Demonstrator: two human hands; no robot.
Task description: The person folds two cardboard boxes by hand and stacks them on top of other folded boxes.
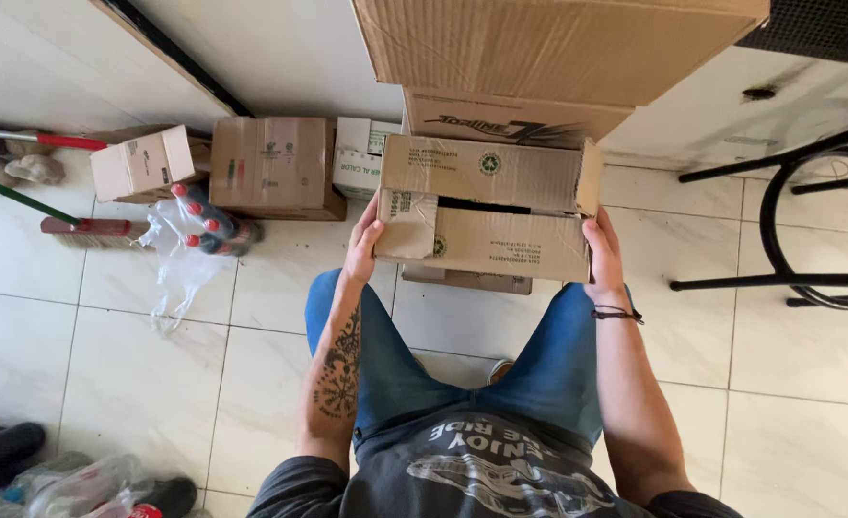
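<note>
At twelve o'clock, above the knees, a box is gripped at both ends by the left hand and right hand, its long axis lying nine-to-three, both hands equally near.

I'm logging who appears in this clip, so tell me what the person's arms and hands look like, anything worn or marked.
Both forearms are bare, with dark grey short sleeves showing only near the shoulders. The left forearm carries a dark tattoo running most of its length, with a round patterned motif low on it. The left hand wears nothing visible. The right wrist has a thin dark cord bracelet below the right hand. No gloves or watch.
</note>
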